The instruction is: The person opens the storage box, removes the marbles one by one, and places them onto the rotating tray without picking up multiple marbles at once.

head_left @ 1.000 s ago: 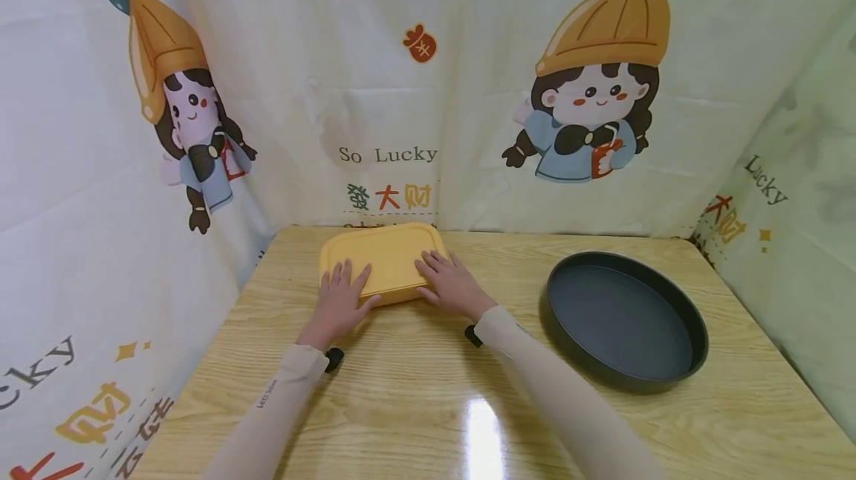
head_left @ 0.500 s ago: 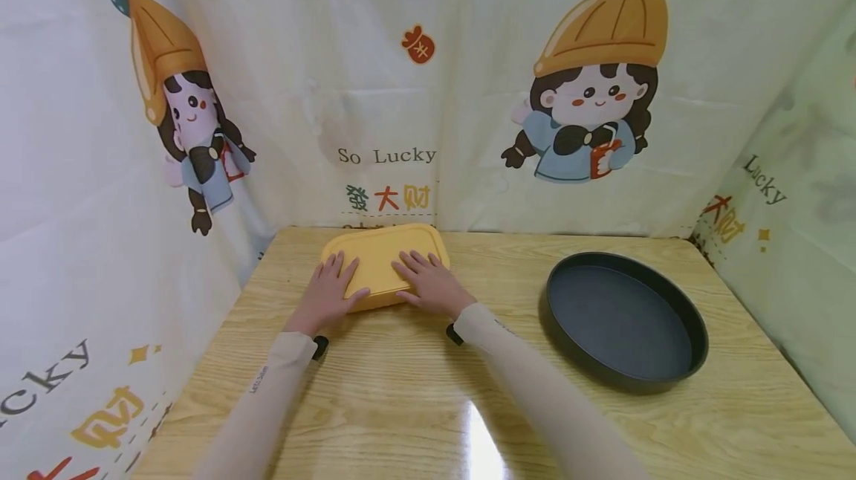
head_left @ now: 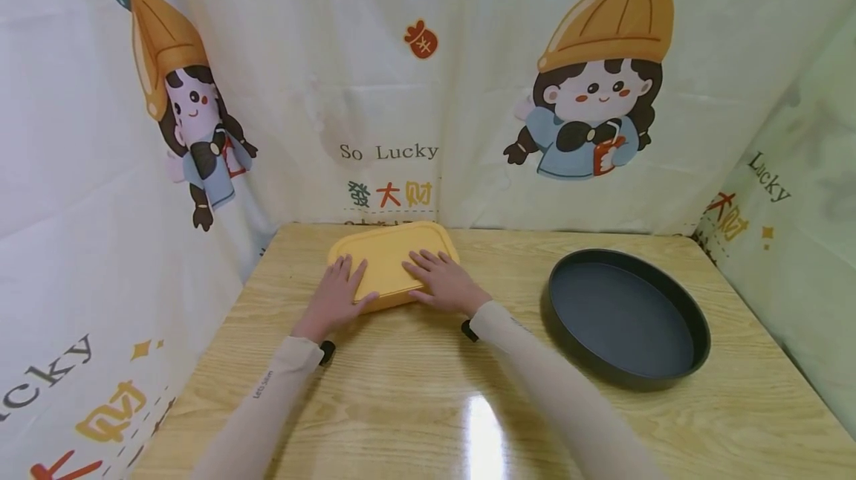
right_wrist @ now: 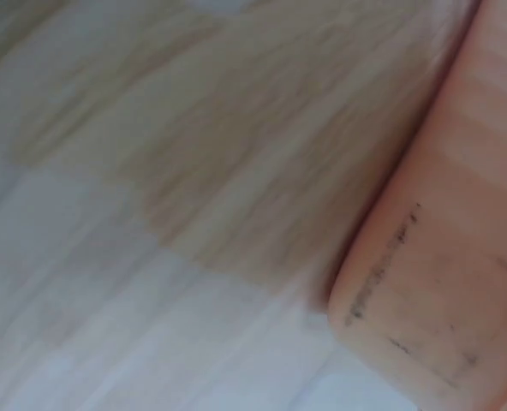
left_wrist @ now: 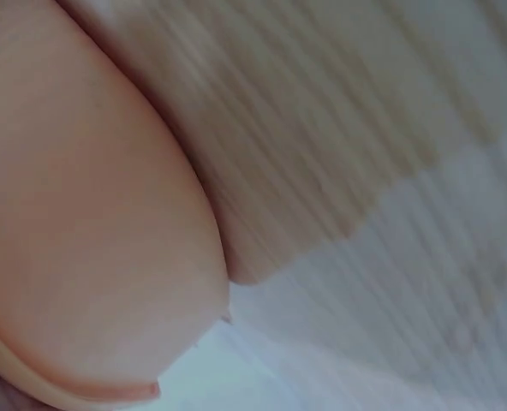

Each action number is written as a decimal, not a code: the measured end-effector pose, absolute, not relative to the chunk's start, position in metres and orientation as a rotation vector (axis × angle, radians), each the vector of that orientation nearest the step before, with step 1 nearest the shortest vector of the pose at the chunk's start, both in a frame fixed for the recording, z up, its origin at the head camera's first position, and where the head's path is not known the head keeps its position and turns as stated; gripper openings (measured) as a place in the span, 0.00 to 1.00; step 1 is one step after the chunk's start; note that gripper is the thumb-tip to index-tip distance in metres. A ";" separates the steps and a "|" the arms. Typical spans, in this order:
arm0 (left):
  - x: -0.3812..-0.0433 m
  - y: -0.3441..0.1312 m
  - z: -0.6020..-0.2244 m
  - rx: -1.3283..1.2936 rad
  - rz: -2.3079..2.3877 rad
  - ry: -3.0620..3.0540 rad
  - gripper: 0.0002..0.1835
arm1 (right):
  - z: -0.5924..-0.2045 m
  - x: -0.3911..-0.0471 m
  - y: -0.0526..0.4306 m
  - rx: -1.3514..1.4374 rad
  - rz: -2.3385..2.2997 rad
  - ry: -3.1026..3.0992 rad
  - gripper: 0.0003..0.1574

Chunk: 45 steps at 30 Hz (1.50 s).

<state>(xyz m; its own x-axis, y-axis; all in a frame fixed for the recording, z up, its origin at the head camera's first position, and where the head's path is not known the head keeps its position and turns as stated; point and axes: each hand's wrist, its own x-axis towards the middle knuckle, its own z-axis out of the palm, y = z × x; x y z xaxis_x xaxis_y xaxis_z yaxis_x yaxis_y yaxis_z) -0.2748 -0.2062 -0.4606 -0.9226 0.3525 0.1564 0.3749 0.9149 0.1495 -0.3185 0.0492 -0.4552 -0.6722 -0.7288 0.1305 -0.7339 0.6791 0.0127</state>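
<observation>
A yellow rectangular lidded box with rounded corners sits near the far edge of the wooden table. My left hand rests on its near left corner, fingers spread over the lid and thumb along the front edge. Farther right, my right hand lies over the lid's near right part, its fingers extended and its thumb at the front edge. Close up in the left wrist view is the smooth side wall of the box. Dark scuffs mark the box wall in the right wrist view.
A round dark pan with a low rim stands on the right side of the wooden table. Printed curtains hang close behind the table and along both sides.
Both hands first slid left across the lid. Since then, the box and both hands have shifted slightly to the right. The pan stays where it was.
</observation>
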 end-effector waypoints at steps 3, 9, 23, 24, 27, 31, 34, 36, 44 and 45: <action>-0.271 -0.199 -0.461 -0.600 -0.249 -2.944 0.41 | -0.454 -0.319 0.058 1.232 0.082 -2.753 0.41; -0.260 -0.182 -0.460 -0.655 -0.258 -2.937 0.41 | -0.452 -0.315 0.077 1.251 0.128 -2.761 0.40; -0.283 -0.181 -0.447 -0.803 -0.278 -2.956 0.35 | -0.450 -0.306 0.111 1.321 0.250 -2.700 0.39; -0.289 -0.182 -0.446 -0.809 -0.280 -2.945 0.35 | -0.450 -0.306 0.112 1.323 0.247 -2.687 0.39; -0.305 -0.185 -0.442 -0.833 -0.246 -2.936 0.35 | -0.449 -0.304 0.113 1.324 0.244 -2.672 0.40; -0.318 -0.186 -0.440 -0.859 -0.232 -2.977 0.37 | -0.446 -0.300 0.114 1.305 0.223 -2.713 0.39; -0.320 -0.186 -0.441 -0.861 -0.256 -2.994 0.38 | -0.444 -0.296 0.114 1.282 0.186 -2.731 0.38; -0.320 -0.186 -0.443 -0.859 -0.268 -2.979 0.39 | -0.444 -0.294 0.115 1.258 0.157 -2.732 0.37; -0.302 -0.179 -0.450 -0.867 -0.320 -2.913 0.39 | -0.443 -0.287 0.129 1.170 0.137 -2.791 0.35; -0.299 -0.177 -0.450 -0.859 -0.314 -2.908 0.39 | -0.443 -0.287 0.132 1.161 0.140 -2.798 0.34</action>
<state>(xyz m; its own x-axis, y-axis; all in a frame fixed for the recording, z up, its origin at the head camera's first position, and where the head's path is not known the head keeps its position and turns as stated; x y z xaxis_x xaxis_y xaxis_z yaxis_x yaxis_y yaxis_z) -0.2990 -0.1769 -0.4498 -0.8371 0.5270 0.1466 0.5461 0.8203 0.1700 -0.2869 0.1318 -0.4426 -0.7017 -0.6994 0.1358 -0.7095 0.7034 -0.0433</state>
